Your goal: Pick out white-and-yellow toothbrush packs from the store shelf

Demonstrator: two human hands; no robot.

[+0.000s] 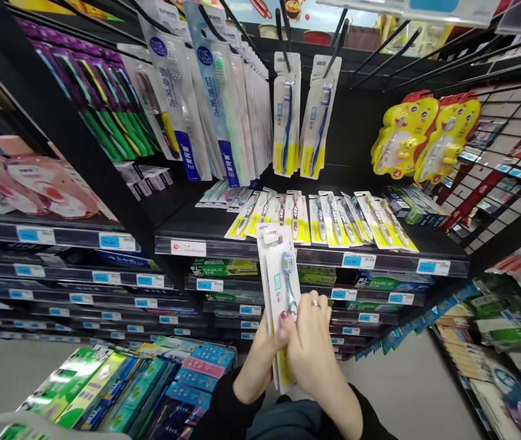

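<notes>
A small stack of packaged toothbrushes (277, 278) is held upright in front of the shelf edge, its white cards facing me and a blue-grey brush showing on the front one. My left hand (260, 348) wraps round the stack's lower left side, thumb on the front. From the right, my right hand (310, 339) closes on the front package, covering its lower part. A ring sits on one of its fingers. Just behind the stack, more toothbrush packs (333, 220) with yellow lower ends lie in overlapping rows on the black shelf.
Toothbrush packs hang from hooks, the blue-and-white ones (223, 116) at upper left, yellow animal-shaped ones (407, 137) at right. Bare hooks (383, 55) jut out above. Price-tagged shelf edges (223, 245) run below. Toothpaste boxes (123, 385) stand at lower left, hanging goods (507, 330) at far right.
</notes>
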